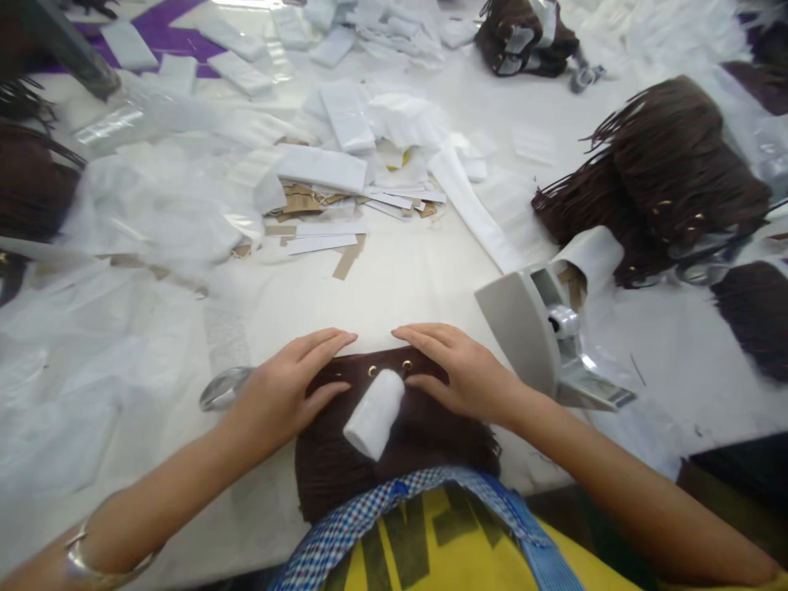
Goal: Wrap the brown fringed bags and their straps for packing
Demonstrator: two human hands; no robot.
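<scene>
A dark brown fringed bag (pixel 431 435) lies on the table against my front, with metal eyelets along its top edge. My left hand (pixel 295 377) holds the left part of that edge, its fingers over the far side and its thumb on the near face. In the same way, my right hand (pixel 459 369) grips the right part of the edge. A white rolled piece of wrapping (pixel 377 414) rests aslant on the bag between my hands, touched by neither.
A grey tape dispenser (pixel 523 328) stands right of my right hand. Fringed brown bags (pixel 671 172) are piled at the right. Clear plastic sheets (pixel 148 205) cover the left side. Paper and card strips (pixel 326 238) and white folded pads (pixel 345 115) lie ahead.
</scene>
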